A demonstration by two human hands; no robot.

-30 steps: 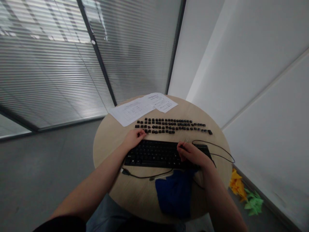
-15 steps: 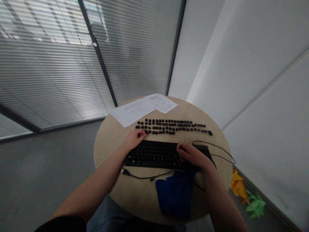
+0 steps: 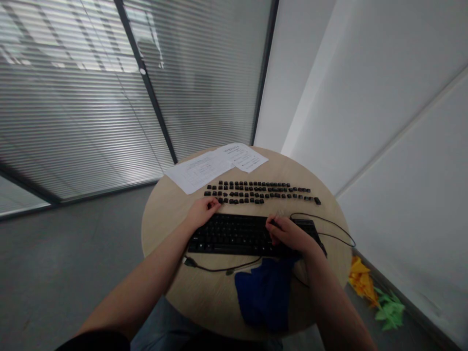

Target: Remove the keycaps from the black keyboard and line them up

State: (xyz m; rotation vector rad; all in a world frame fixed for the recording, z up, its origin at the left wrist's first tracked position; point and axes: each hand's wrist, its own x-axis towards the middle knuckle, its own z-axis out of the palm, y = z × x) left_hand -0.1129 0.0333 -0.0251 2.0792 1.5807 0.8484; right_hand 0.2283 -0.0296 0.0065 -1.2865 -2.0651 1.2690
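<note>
A black keyboard [image 3: 228,236] lies on the round wooden table [image 3: 161,219]. My right hand [image 3: 288,231] is over the keyboard's right half, its fingers closed on what looks like a keycap puller [image 3: 280,213], whose thin wires stick up past the knuckles. At the keyboard's upper left corner rests my left hand [image 3: 201,213]. Its fingertips are pinched together beside the nearest row of loose keycaps; whatever is between them is too small to make out. Several rows of black keycaps [image 3: 252,188] are spread behind the keyboard.
Printed sheets of paper [image 3: 199,170] lie at the table's far side. In front of the keyboard are a blue cloth [image 3: 263,295] and a cable with a plug [image 3: 190,262]. More cable [image 3: 336,222] loops at the right. Orange [image 3: 361,278] and green [image 3: 389,309] crumpled pieces lie on the floor.
Both hands keep nearly the same places and grips. The whole view has shifted very slightly.
</note>
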